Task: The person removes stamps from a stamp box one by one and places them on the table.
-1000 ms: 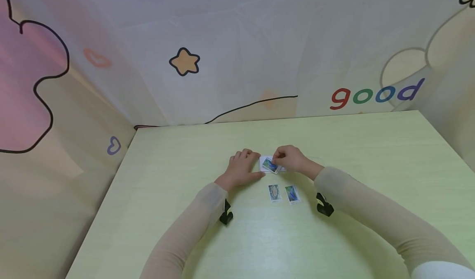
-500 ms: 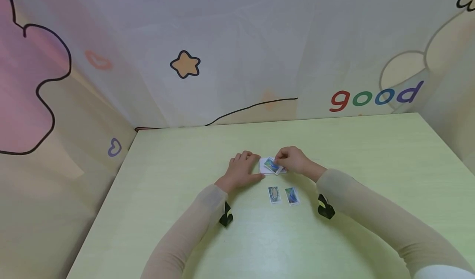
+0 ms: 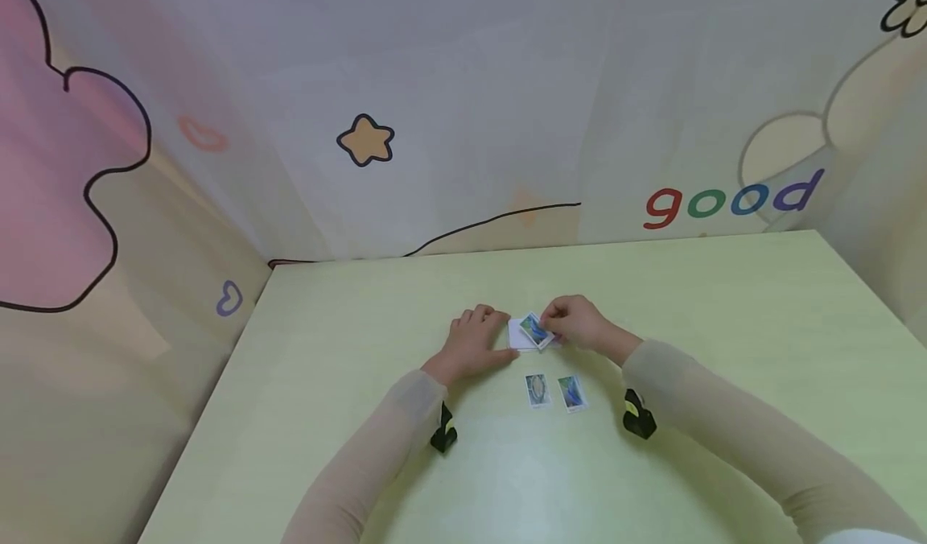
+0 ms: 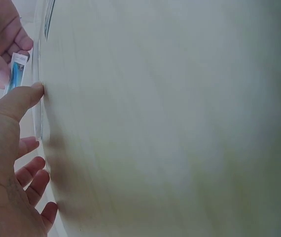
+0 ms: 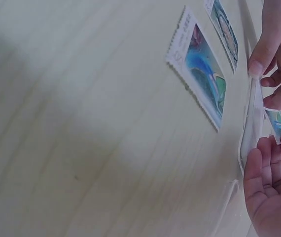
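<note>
A small white rectangular pad or card (image 3: 515, 338) lies flat on the table. My left hand (image 3: 474, 343) rests at its left end, thumb on the near edge and forefinger at the far edge, fingers spread. Over the pad, my right hand (image 3: 582, 323) pinches a blue-green postage stamp (image 3: 533, 331) by its right side, between thumb and fingertips. The stamp is tilted relative to the pad; whether it touches it I cannot tell. Nearer me lie two more stamps: one with an oval picture (image 3: 537, 390), one blue and green (image 5: 199, 69) with perforated edges.
Pale wood-grain table (image 3: 376, 319) surrounds the stamps. A clear plastic edge (image 5: 224, 207) shows beside the pad in the right wrist view. Behind stands a printed fabric backdrop (image 3: 463, 125), with another side panel (image 3: 181, 286) at the left.
The pinched stamp has turned slightly in my right fingers, and more of its picture shows. My left hand stays in place. The whole view has shifted a little downward.
</note>
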The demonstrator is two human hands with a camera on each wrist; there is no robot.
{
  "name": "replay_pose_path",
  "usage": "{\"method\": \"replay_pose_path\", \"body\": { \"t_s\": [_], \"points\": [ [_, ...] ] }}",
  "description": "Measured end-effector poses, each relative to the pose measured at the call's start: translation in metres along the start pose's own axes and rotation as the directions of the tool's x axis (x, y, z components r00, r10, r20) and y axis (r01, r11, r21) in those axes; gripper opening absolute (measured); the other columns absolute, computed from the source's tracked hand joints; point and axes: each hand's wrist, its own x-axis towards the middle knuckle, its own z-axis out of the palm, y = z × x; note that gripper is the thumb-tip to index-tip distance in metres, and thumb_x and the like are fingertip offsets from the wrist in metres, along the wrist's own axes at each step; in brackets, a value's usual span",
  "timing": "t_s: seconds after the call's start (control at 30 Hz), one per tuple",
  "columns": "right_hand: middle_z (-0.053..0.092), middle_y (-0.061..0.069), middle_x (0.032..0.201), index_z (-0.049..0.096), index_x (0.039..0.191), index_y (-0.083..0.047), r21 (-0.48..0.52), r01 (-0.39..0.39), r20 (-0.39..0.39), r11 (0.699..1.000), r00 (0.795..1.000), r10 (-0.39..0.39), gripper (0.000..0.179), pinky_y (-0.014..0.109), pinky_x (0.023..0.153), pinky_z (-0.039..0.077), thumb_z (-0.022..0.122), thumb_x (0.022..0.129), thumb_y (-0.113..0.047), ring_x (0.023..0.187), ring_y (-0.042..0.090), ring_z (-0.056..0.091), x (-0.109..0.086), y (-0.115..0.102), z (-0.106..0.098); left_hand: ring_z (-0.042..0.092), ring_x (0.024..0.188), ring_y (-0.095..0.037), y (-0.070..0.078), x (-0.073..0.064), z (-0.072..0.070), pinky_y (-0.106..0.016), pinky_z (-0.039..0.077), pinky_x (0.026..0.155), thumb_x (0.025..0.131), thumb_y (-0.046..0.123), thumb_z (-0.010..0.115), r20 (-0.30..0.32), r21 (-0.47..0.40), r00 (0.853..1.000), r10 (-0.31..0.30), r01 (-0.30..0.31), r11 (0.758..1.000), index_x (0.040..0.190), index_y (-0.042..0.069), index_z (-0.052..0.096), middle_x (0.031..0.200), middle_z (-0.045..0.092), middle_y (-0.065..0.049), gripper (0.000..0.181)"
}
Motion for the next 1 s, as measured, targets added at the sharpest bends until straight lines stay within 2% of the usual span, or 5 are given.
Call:
{"method": "replay_pose_path", "body": {
  "t_s": [0.13, 0.33, 0.53, 1.0],
  "points": [
    [0.061, 0.009, 0.087, 0.063, 0.094, 0.005, 0.016, -0.023, 0.003, 1.0, 1.0, 0.023, 0.014, 0.025, 0.062, 0.048, 0.056, 0.093, -0.007, 0.069, 0.013, 0.052, -0.002, 0.001, 0.0, 0.041, 0.124, -0.029, -0.001, 0.0, 0.002, -0.046, 0.032, 0.102, 0.088, 0.048, 0.06, 0.0, 0.003, 1.0, -0.007, 0.007, 1.0, 0.139, 0.018, 0.045, 0.137, 0.044, -0.009, 0.061],
    [0.063, 0.013, 0.093, 0.063, 0.097, 0.006, 0.059, -0.016, -0.004, 0.998, 1.0, 0.016, 0.015, 0.025, 0.065, 0.05, 0.056, 0.093, -0.007, 0.072, 0.014, 0.054, -0.006, 0.003, -0.001, 0.04, 0.124, -0.028, 0.002, -0.002, 0.003, -0.046, 0.031, 0.103, 0.088, 0.047, 0.061, 0.015, -0.009, 1.0, -0.014, 0.014, 1.0, 0.139, 0.018, 0.046, 0.137, 0.044, -0.009, 0.06],
    [0.063, 0.013, 0.096, 0.062, 0.1, 0.006, 0.121, -0.032, 0.0, 0.992, 0.999, 0.032, 0.017, 0.026, 0.067, 0.052, 0.058, 0.093, -0.008, 0.074, 0.014, 0.056, -0.011, -0.004, -0.005, 0.041, 0.124, -0.028, 0.002, 0.0, 0.001, -0.046, 0.032, 0.103, 0.088, 0.049, 0.061, -0.003, 0.006, 1.0, -0.016, 0.016, 1.0, 0.138, 0.018, 0.046, 0.137, 0.044, -0.009, 0.061],
    [0.062, 0.017, 0.102, 0.061, 0.104, 0.007, 0.11, -0.046, 0.018, 0.993, 0.999, 0.044, 0.02, 0.027, 0.071, 0.054, 0.057, 0.094, -0.01, 0.078, 0.016, 0.057, -0.03, -0.008, -0.02, 0.041, 0.122, -0.028, 0.001, 0.001, 0.002, -0.047, 0.033, 0.101, 0.088, 0.049, 0.061, -0.001, 0.023, 1.0, -0.016, 0.016, 1.0, 0.138, 0.017, 0.046, 0.137, 0.044, -0.009, 0.062]
  ]
}}
